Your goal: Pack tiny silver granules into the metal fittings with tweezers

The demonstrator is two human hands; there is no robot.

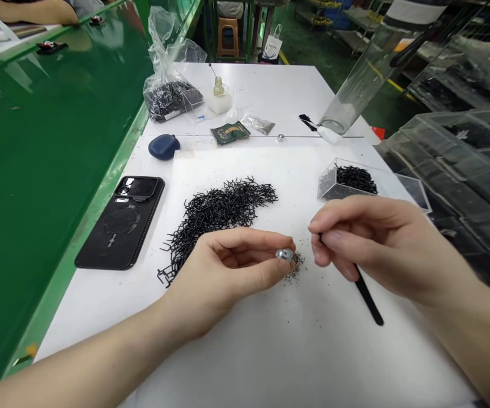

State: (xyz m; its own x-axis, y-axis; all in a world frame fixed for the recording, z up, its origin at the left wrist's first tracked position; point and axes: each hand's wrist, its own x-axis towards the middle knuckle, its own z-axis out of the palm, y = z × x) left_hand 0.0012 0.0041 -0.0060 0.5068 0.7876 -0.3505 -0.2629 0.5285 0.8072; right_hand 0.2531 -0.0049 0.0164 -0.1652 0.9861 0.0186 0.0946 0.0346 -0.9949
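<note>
My left hand (236,266) pinches a small silver metal part (285,254) between thumb and fingertips, a dark opening showing in its face. To its right, my right hand (380,243) is closed around slim black tweezers (370,297), whose rounded end sticks out below the palm. A tiny black piece (321,238) shows at the thumb and index fingertips; its full shape is hidden. Beneath the silver part lies a scatter of tiny metal bits (298,266). Behind my left hand spreads a pile of short bent black pieces (219,212).
An open clear box (329,184) of black pieces stands behind my right hand. A black phone (121,224) and blue case (163,147) lie left. Farther back are a bagged black heap (168,99), a green packet (230,132) and a tall clear bottle (359,85). Drawers stand right.
</note>
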